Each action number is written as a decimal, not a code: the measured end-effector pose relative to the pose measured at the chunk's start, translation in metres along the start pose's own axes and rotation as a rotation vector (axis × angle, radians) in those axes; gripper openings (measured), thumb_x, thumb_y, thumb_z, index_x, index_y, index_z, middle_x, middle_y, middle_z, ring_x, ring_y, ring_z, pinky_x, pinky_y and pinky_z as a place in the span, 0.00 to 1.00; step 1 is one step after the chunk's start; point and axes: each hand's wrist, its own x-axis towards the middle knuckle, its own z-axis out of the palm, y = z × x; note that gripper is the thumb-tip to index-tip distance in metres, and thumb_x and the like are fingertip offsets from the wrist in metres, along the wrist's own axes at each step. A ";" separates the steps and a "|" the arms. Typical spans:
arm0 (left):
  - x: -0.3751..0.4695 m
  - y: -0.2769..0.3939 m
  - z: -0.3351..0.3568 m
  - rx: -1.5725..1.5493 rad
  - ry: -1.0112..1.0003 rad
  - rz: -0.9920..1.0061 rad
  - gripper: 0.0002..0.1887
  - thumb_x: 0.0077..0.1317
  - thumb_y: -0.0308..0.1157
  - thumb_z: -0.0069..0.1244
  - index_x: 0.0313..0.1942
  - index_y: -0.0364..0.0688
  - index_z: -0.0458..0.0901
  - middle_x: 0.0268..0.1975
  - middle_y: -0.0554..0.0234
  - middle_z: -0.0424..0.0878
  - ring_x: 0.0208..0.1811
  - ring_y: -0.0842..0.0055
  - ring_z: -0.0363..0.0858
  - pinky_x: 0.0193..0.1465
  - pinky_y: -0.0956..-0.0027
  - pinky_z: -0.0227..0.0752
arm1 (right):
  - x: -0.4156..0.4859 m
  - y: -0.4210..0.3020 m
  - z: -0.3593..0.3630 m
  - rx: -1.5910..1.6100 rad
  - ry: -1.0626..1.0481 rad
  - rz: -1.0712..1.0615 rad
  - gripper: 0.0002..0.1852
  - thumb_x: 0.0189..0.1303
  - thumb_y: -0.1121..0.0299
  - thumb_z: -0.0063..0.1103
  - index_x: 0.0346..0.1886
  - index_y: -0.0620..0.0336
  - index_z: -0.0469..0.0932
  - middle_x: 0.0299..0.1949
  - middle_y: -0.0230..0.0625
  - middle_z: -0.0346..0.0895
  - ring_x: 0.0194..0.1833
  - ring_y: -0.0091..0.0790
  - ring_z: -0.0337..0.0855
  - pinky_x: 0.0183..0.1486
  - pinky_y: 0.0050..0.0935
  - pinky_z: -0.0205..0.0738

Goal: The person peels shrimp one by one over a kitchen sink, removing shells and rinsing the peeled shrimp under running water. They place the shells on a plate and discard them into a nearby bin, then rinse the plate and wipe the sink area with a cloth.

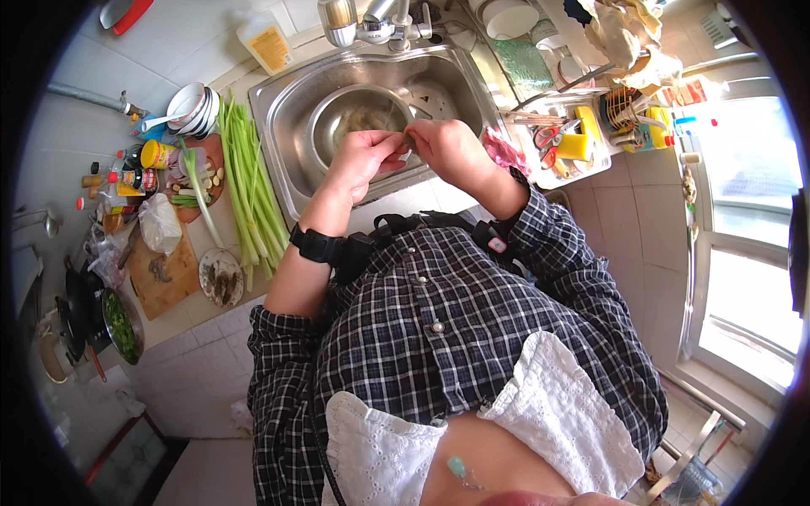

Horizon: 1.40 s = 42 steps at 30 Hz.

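Observation:
Both hands meet above the near rim of a stainless-steel sink. My left hand and my right hand pinch a small greyish piece of food between their fingertips, possibly a shrimp; the fingers hide most of it. Under and beyond them, a round steel bowl stands in the sink with pale, wet pieces in it. A chrome tap rises behind the sink.
Left of the sink lie celery stalks, a wooden cutting board, a plate with dark scraps, stacked bowls and bottles. To the right are a pink cloth and a tray with scissors and yellow sponges.

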 end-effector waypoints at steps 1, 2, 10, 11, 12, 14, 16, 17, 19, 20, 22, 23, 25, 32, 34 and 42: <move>0.000 0.000 -0.001 0.010 0.000 0.007 0.15 0.79 0.35 0.55 0.55 0.34 0.86 0.47 0.64 0.89 0.48 0.79 0.87 0.56 0.69 0.85 | 0.001 -0.001 -0.001 0.046 0.018 0.026 0.06 0.68 0.74 0.60 0.43 0.64 0.85 0.31 0.51 0.85 0.35 0.55 0.88 0.37 0.44 0.81; 0.000 0.000 -0.001 0.010 -0.010 0.014 0.15 0.79 0.35 0.55 0.55 0.34 0.86 0.47 0.64 0.89 0.48 0.79 0.87 0.56 0.69 0.85 | 0.002 -0.002 -0.002 0.093 0.036 0.053 0.07 0.69 0.73 0.60 0.44 0.64 0.86 0.32 0.52 0.86 0.36 0.55 0.88 0.38 0.43 0.82; 0.003 0.001 0.000 -0.064 0.043 0.062 0.13 0.78 0.34 0.56 0.53 0.33 0.87 0.47 0.63 0.90 0.45 0.79 0.88 0.53 0.72 0.85 | -0.004 -0.013 -0.016 0.176 0.040 0.035 0.11 0.69 0.73 0.63 0.51 0.66 0.85 0.38 0.54 0.87 0.39 0.55 0.89 0.43 0.42 0.83; 0.003 0.002 0.000 -0.058 0.029 0.069 0.13 0.78 0.34 0.56 0.53 0.33 0.87 0.47 0.63 0.90 0.45 0.79 0.88 0.53 0.72 0.85 | -0.004 -0.013 -0.016 0.148 0.044 -0.005 0.12 0.68 0.74 0.63 0.52 0.67 0.84 0.39 0.53 0.87 0.39 0.55 0.89 0.43 0.42 0.83; 0.004 0.003 0.000 -0.054 0.031 0.072 0.13 0.78 0.34 0.56 0.53 0.33 0.87 0.47 0.63 0.90 0.45 0.80 0.88 0.53 0.72 0.85 | -0.003 -0.014 -0.015 0.107 0.045 -0.015 0.10 0.67 0.73 0.63 0.49 0.65 0.83 0.36 0.52 0.86 0.38 0.55 0.88 0.42 0.44 0.82; 0.004 0.004 0.001 -0.035 0.032 0.074 0.14 0.78 0.35 0.55 0.54 0.34 0.87 0.48 0.62 0.90 0.46 0.79 0.88 0.54 0.72 0.85 | -0.002 -0.013 -0.013 0.031 0.070 -0.060 0.07 0.63 0.73 0.63 0.43 0.62 0.80 0.30 0.49 0.84 0.36 0.55 0.87 0.40 0.48 0.81; 0.004 0.004 0.002 -0.003 0.026 0.072 0.15 0.79 0.35 0.54 0.56 0.33 0.86 0.50 0.61 0.90 0.48 0.78 0.88 0.56 0.70 0.85 | -0.002 -0.012 -0.011 0.010 0.090 -0.097 0.06 0.61 0.73 0.63 0.40 0.61 0.78 0.29 0.48 0.83 0.35 0.53 0.87 0.39 0.48 0.80; 0.004 0.004 0.002 0.001 0.026 0.070 0.15 0.79 0.35 0.54 0.56 0.33 0.86 0.50 0.61 0.90 0.49 0.78 0.88 0.56 0.71 0.84 | -0.002 -0.011 -0.010 0.002 0.104 -0.114 0.06 0.61 0.74 0.63 0.39 0.61 0.78 0.28 0.47 0.83 0.35 0.53 0.87 0.39 0.48 0.80; 0.004 0.004 0.004 -0.005 0.024 0.065 0.15 0.79 0.35 0.54 0.56 0.33 0.86 0.50 0.60 0.90 0.49 0.78 0.88 0.57 0.71 0.84 | -0.003 -0.008 -0.009 -0.012 0.096 -0.130 0.06 0.59 0.74 0.64 0.39 0.61 0.78 0.29 0.47 0.83 0.35 0.52 0.87 0.39 0.47 0.81; 0.005 0.003 0.004 0.007 0.017 0.069 0.15 0.79 0.35 0.54 0.56 0.33 0.86 0.50 0.61 0.90 0.49 0.78 0.88 0.57 0.71 0.84 | -0.004 -0.006 -0.009 -0.018 0.094 -0.138 0.06 0.59 0.74 0.64 0.39 0.61 0.78 0.30 0.46 0.83 0.35 0.52 0.87 0.39 0.46 0.81; 0.005 0.002 0.006 0.000 0.011 0.056 0.15 0.79 0.35 0.55 0.56 0.34 0.86 0.50 0.61 0.90 0.49 0.78 0.88 0.57 0.72 0.83 | -0.006 -0.002 -0.008 0.001 0.045 -0.083 0.10 0.61 0.75 0.62 0.45 0.64 0.82 0.33 0.49 0.85 0.36 0.54 0.87 0.41 0.46 0.82; 0.004 0.002 0.007 0.007 -0.001 0.072 0.15 0.79 0.35 0.55 0.56 0.34 0.86 0.50 0.61 0.90 0.49 0.78 0.88 0.57 0.72 0.83 | -0.006 0.000 -0.007 0.017 0.023 -0.062 0.12 0.63 0.76 0.61 0.49 0.66 0.84 0.35 0.50 0.86 0.37 0.56 0.88 0.41 0.47 0.83; 0.004 0.000 0.008 -0.003 -0.005 0.072 0.15 0.78 0.35 0.55 0.56 0.34 0.86 0.50 0.61 0.90 0.49 0.79 0.88 0.56 0.72 0.83 | -0.006 0.004 -0.006 0.075 0.032 0.007 0.11 0.64 0.76 0.61 0.48 0.65 0.85 0.34 0.50 0.86 0.36 0.53 0.88 0.41 0.43 0.84; 0.007 0.000 0.003 0.030 -0.040 0.095 0.13 0.78 0.33 0.56 0.54 0.34 0.86 0.47 0.63 0.89 0.47 0.79 0.88 0.54 0.72 0.83 | -0.005 0.003 -0.010 0.526 0.014 0.328 0.12 0.69 0.70 0.60 0.49 0.65 0.86 0.33 0.49 0.88 0.33 0.48 0.90 0.40 0.39 0.84; 0.008 0.002 0.002 0.014 -0.046 0.125 0.11 0.78 0.33 0.56 0.52 0.35 0.85 0.46 0.63 0.89 0.47 0.79 0.88 0.54 0.72 0.83 | -0.007 -0.002 -0.012 0.477 0.021 0.233 0.12 0.70 0.69 0.60 0.50 0.65 0.86 0.34 0.50 0.88 0.35 0.46 0.91 0.42 0.38 0.84; 0.008 0.011 0.010 0.026 -0.027 0.144 0.10 0.78 0.32 0.55 0.50 0.34 0.84 0.46 0.62 0.89 0.45 0.78 0.88 0.54 0.72 0.84 | -0.009 0.000 -0.013 0.068 0.134 -0.105 0.15 0.62 0.69 0.67 0.51 0.63 0.82 0.35 0.47 0.85 0.38 0.51 0.88 0.40 0.44 0.82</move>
